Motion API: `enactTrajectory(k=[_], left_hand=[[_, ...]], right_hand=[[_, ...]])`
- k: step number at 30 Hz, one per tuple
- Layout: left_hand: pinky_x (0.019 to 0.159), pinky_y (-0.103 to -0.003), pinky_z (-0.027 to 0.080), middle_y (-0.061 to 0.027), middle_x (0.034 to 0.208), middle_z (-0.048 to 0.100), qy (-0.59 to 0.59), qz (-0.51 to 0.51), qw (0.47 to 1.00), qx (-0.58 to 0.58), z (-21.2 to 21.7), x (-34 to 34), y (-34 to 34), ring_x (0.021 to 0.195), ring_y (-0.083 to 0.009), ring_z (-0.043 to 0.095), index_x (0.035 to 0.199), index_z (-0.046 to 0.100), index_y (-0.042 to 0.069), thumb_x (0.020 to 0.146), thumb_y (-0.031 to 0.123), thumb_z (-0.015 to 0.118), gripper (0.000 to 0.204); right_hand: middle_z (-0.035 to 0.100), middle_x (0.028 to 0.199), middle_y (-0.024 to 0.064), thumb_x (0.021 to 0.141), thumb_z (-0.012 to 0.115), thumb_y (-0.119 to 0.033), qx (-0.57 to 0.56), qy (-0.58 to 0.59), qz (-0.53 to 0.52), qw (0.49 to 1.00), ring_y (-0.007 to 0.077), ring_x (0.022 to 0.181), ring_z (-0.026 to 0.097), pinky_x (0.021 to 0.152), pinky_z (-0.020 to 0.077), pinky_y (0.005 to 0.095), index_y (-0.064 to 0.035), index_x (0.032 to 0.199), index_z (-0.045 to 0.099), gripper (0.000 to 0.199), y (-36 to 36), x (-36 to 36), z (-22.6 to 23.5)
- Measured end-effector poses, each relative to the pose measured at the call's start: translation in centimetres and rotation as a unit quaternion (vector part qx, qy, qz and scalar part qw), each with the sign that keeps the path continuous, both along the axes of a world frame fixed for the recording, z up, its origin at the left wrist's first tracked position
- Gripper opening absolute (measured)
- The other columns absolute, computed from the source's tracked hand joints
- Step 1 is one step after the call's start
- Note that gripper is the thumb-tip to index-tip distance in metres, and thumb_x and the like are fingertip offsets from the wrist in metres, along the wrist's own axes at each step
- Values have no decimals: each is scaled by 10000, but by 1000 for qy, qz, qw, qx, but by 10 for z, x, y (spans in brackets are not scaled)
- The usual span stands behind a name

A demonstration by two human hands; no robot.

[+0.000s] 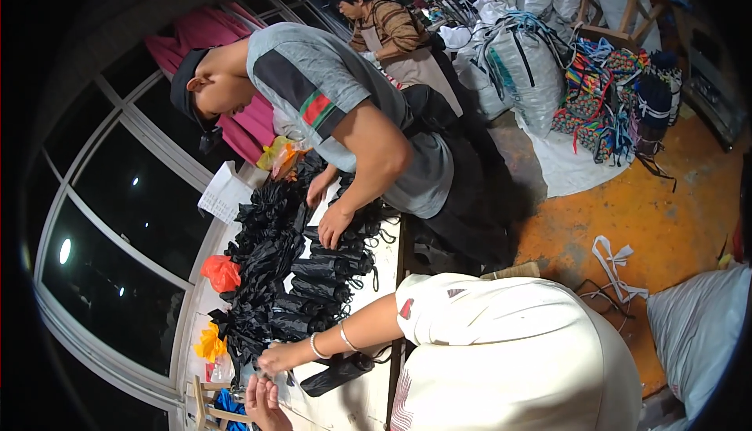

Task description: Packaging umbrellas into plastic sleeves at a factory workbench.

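Note:
My right hand [283, 358], with two bangles at the wrist, reaches over the white table. Its fingers are pinched at the edge of the black pile; what they hold is too small to tell. Close below it, my left hand [265, 405] has its fingers curled, and I cannot make out what is in them. A pale, see-through scrap [249, 371] shows by the fingertips. Under my right wrist lies a rolled black bundle [337, 374] with a cord loop, looking like a folded umbrella. Several similar bundles [321, 268] lie in a row beside crumpled black fabric [266, 247].
Across the table [368, 280], a co-worker in grey [352, 110] leans over the bundles with both hands on them. A second person [399, 35] stands farther back. Red [221, 273] and yellow [210, 343] plastic line the window side. Stuffed sacks [525, 70] stand on the floor.

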State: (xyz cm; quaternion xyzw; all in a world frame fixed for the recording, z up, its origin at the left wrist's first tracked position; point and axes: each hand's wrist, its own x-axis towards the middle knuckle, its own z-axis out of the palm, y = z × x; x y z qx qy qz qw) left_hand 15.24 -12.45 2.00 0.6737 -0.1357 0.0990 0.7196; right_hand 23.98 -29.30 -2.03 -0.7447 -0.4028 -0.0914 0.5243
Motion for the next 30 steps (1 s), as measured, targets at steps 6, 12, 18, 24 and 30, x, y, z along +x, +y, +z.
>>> enactTrajectory(k=[6, 12, 18, 24, 30], left_hand=[[687, -198, 496, -108, 899, 663, -339, 133, 865, 345, 13, 26, 41, 739, -153, 612, 1152, 598, -55, 883, 33, 618, 284], [698, -202, 493, -100, 826, 673, -107, 57, 921, 370, 30, -8, 27, 703, -129, 602, 951, 660, -96, 854, -8, 628, 134], [663, -177, 450, -69, 791, 659, -65, 116, 954, 269, 19, 9, 86, 675, -101, 561, 910, 668, -65, 838, -16, 632, 94], [570, -212, 409, -2, 683, 571, -112, 298, 893, 317, 21, 17, 162, 600, -91, 468, 813, 675, 36, 849, 140, 678, 110], [687, -250, 510, -17, 845, 711, -372, 582, 635, 347, 30, -27, 161, 743, -134, 638, 949, 737, 95, 856, 195, 709, 139]], right_hand=[[584, 605, 39, 773, 494, -149, -27, -42, 3, 999, 205, 531, 475, 537, 436, 357, -88, 724, 557, 100, 17, 20, 5], [588, 619, 53, 780, 505, -160, -121, -155, -35, 980, 200, 514, 511, 490, 438, 347, -63, 740, 576, 126, 1, -13, 11], [628, 620, 89, 853, 561, -247, -3, 136, 234, 963, 203, 493, 583, 479, 480, 313, -12, 759, 638, 265, -1, -13, -14], [685, 776, 32, 944, 556, -247, -18, 198, 234, 952, 126, 549, 598, 523, 506, 263, -52, 894, 669, 231, -19, 7, -72], [623, 859, 20, 832, 595, -59, -127, 91, 45, 987, 110, 714, 538, 664, 449, 253, -90, 1048, 614, 219, -40, -11, -75]])
